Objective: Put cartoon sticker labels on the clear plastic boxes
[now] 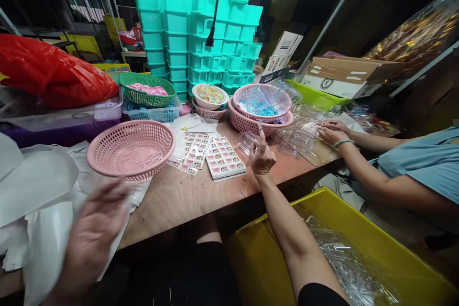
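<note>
My left hand (95, 232) is blurred by motion at the lower left, palm showing and fingers loosely stretched, with nothing visible in it. It is in front of a pink basket (132, 153) and beside white backing sheets (46, 181). My right hand (261, 155) reaches over the table, index finger raised and the other fingers curled. Its thumb side meets a small clear plastic box (246, 143); the exact grip is partly hidden. Left of this hand lie a stack of printed sticker sheets (225, 158) and some looser sticker sheets (195, 150).
Pink baskets (234, 117) hold blue pieces. Behind them rise stacked turquoise bins (204, 33) and a hanging plug (210, 38). A co-worker's hands (332, 129) handle something at the right. Clear packaging fills part of a yellow bin (258, 248) below the table edge.
</note>
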Demonstrator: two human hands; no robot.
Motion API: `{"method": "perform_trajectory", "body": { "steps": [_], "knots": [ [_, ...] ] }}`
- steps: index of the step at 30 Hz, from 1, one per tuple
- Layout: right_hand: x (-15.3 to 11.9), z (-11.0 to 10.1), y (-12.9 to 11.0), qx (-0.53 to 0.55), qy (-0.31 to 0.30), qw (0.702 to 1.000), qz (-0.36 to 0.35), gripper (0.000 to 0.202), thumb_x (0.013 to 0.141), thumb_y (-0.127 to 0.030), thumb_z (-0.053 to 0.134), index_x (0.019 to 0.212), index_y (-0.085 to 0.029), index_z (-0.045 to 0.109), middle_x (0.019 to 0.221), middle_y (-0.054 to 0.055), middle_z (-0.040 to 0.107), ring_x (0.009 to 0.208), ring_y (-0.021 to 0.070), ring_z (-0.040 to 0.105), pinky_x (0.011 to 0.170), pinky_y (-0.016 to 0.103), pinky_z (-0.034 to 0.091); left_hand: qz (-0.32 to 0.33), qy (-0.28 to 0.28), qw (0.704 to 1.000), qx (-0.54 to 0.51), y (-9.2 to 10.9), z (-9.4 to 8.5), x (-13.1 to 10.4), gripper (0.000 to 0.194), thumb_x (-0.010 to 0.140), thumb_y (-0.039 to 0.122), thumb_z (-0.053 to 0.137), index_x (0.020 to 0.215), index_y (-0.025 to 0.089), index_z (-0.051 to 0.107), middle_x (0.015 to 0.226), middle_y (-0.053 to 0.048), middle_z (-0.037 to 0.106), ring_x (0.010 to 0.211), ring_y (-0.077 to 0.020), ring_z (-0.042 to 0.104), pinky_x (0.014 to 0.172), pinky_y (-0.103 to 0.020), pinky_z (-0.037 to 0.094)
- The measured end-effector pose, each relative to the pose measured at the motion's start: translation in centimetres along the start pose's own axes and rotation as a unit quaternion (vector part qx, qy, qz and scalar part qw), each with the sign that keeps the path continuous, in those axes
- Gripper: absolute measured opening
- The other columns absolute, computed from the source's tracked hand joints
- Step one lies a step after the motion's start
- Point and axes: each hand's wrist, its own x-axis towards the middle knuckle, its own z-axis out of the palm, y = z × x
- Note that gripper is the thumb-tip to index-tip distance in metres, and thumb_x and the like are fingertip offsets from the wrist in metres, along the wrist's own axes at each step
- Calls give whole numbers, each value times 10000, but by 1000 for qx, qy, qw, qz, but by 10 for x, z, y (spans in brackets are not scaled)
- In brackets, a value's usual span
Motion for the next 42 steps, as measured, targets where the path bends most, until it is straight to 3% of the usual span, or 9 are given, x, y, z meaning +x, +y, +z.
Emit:
{"method": "perform_trajectory", "body": {
  "steps": [2, 6, 11, 16, 19, 22, 26, 31, 42],
  "knots": [
    [-11, -9, -11, 32, 12, 998, -48, 492, 989, -247, 428, 1443, -68, 493, 783, 145, 689, 660, 225, 606, 648, 327, 425, -126, -69, 985, -101, -11, 29, -1, 547, 756, 411, 780, 1239, 217, 609, 1335, -110, 641, 1161, -286, 662, 999, -395, 550],
    [-52, -29, -41, 131, 27, 974, -182, 374, 966, -231, 532, 1325, -140, 588, 810, 124, 747, 682, 210, 666, 684, 322, 485, -352, -170, 875, -287, -36, 86, 12, 658, 787, 436, 697, 1352, 160, 505, 1451, -199, 527, 1188, -344, 640, 1012, -501, 516],
    [-113, -51, -77, 286, 22, 893, -348, 345, 932, -199, 598, 1272, -260, 597, 777, 32, 757, 692, 171, 693, 704, 306, 544, -390, -222, 815, -366, -58, 104, 32, 767, 838, 595, 621, 1457, 190, 421, 1381, -197, 592, 1151, -370, 654, 972, -574, 510],
    [-131, -81, -101, 386, 6, 822, -419, 460, 909, -147, 636, 1341, -287, 563, 920, 42, 770, 779, 170, 704, 692, 306, 570, -354, -232, 820, -385, -73, 95, 28, 737, 862, 498, 668, 1460, 136, 436, 1248, -204, 688, 1117, -373, 679, 955, -555, 534],
    [-123, -111, -110, 453, -16, 824, -340, 502, 851, -205, 739, 1327, -285, 603, 1043, 80, 723, 845, 193, 686, 693, 316, 584, -320, -220, 836, -388, -80, 92, 22, 700, 872, 475, 668, 1458, 157, 453, 1261, -181, 692, 1130, -353, 677, 960, -527, 546],
    [-107, -142, -116, 523, -89, 838, -123, 248, 852, -279, 741, 1100, -274, 728, 1132, 96, 628, 889, 195, 641, 661, 307, 565, -275, -225, 859, -369, -83, 89, 21, 696, 854, 494, 704, 1441, 194, 483, 1304, -161, 675, 1155, -341, 667, 966, -502, 550],
    [-80, -162, -124, 580, -352, 733, 50, 235, 849, -436, 722, 810, -205, 700, 831, 39, 641, 664, 131, 556, 519, 247, 442, -215, -257, 873, -354, -86, 87, 23, 778, 806, 564, 746, 1465, 269, 454, 1362, -136, 638, 1197, -342, 646, 963, -496, 554],
    [-64, -150, -137, 556, -530, 633, 96, 417, 749, -576, 757, 720, -171, 662, 552, -49, 507, 488, 73, 364, 447, 229, 278, -178, -286, 875, -348, -88, 86, 23, 876, 744, 631, 762, 1480, 291, 429, 1435, -151, 579, 1244, -369, 612, 1007, -539, 521],
    [-58, -135, -148, 493, -539, 680, 68, 446, 716, -611, 736, 720, -169, 680, 656, 1, 626, 629, 135, 530, 613, 278, 409, -196, -278, 869, -358, -86, 80, 25, 963, 670, 591, 842, 1494, 328, 418, 1428, -133, 586, 1217, -359, 630, 1033, -552, 503]
  ]
}}
